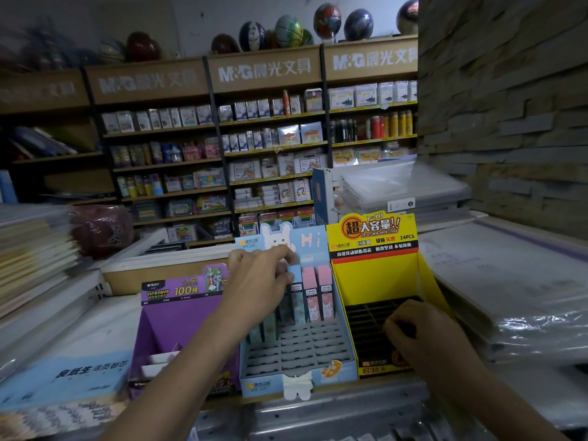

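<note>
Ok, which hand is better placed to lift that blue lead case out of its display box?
Left. The left hand pinches the top of the blue lead case in the light blue display box. The right hand is curled over the black tray of the yellow display box beside it.

Left hand (pixel 257 281) pinches a pencil-lead case (pixel 294 272) standing in the back row of the middle display box (pixel 318 375), with two more cases (pixel 318 294) upright just right of the grip and further cases (pixel 264 332) in front of it, below the wrist. Left of the grip sits the Ultraman lead box (pixel 178 316); right of it is the 24-piece lead box (pixel 378 275), with the right hand (pixel 426 338) down over its slotted tray. Behind the grip stand stationery shelves (pixel 270 148) with balls (pixel 289 30) on top; stacked notebooks (pixel 31 249) lie far left, wrapped stacks (pixel 509 281) far right
</note>
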The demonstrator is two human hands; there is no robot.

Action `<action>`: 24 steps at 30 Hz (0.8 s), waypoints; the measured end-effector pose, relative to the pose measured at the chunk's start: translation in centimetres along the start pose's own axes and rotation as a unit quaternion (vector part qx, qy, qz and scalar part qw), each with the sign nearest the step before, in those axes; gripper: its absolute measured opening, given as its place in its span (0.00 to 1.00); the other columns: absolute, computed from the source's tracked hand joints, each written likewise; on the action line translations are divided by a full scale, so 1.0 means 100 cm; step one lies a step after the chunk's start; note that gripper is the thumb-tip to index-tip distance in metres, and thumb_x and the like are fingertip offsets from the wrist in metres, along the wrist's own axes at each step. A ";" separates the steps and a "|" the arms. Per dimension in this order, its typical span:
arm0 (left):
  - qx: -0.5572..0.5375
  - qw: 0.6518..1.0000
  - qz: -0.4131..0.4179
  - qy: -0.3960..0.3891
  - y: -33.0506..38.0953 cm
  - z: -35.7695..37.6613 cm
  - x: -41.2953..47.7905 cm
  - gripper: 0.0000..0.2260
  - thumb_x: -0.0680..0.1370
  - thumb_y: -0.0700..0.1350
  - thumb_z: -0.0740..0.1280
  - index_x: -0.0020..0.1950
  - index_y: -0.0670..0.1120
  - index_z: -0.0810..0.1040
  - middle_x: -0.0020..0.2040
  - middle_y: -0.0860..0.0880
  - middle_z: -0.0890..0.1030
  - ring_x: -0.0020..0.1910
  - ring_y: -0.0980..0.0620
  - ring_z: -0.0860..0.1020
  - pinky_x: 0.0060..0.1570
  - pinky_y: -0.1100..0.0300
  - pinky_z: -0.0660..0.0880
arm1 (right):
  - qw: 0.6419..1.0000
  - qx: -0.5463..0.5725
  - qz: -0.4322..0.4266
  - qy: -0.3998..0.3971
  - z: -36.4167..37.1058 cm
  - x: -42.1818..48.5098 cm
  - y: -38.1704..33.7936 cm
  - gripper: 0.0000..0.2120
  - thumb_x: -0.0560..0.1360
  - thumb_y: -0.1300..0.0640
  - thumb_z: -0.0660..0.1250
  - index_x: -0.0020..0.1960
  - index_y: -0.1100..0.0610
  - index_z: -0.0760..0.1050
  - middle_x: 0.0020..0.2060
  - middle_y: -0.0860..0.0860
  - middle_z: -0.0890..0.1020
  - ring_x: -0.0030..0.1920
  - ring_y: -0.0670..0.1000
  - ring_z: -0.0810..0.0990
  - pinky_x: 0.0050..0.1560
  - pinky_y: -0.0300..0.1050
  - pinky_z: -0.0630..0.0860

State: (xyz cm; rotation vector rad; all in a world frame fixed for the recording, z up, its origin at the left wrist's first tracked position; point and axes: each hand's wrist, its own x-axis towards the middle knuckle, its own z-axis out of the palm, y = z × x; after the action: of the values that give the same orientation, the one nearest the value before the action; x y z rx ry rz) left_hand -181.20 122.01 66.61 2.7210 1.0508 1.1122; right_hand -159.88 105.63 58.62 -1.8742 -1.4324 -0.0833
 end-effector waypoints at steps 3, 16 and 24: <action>0.034 0.999 0.009 -0.006 0.000 0.005 -0.002 0.07 0.80 0.45 0.69 0.50 0.57 0.75 0.37 0.59 0.84 0.46 0.59 0.78 0.55 0.55 0.58 | 1.000 -0.001 0.002 0.001 0.000 0.000 -0.001 0.14 0.78 0.56 0.69 0.33 0.48 0.77 0.36 0.45 0.78 0.36 0.44 0.76 0.36 0.47 0.76; 0.092 0.996 0.020 -0.003 0.000 0.006 -0.007 0.07 0.78 0.52 0.71 0.56 0.55 0.80 0.52 0.57 0.82 0.56 0.53 0.76 0.58 0.56 0.57 | 1.000 -0.011 -0.004 0.005 0.001 -0.001 0.000 0.15 0.77 0.56 0.69 0.32 0.48 0.77 0.35 0.45 0.78 0.35 0.44 0.77 0.35 0.44 0.76; 0.013 0.996 0.049 0.072 0.005 -0.016 -0.036 0.05 0.76 0.44 0.75 0.51 0.52 0.83 0.48 0.57 0.80 0.53 0.53 0.75 0.54 0.60 0.62 | 0.996 0.056 -0.022 0.064 -0.013 -0.012 -0.020 0.09 0.77 0.60 0.71 0.38 0.56 0.82 0.33 0.46 0.82 0.33 0.44 0.82 0.31 0.42 0.78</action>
State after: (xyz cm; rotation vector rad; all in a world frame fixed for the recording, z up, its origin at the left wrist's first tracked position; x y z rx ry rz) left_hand -183.84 119.14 65.75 2.7752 0.9614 1.3383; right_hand -161.51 104.05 60.06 -1.7151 -1.3638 -0.1385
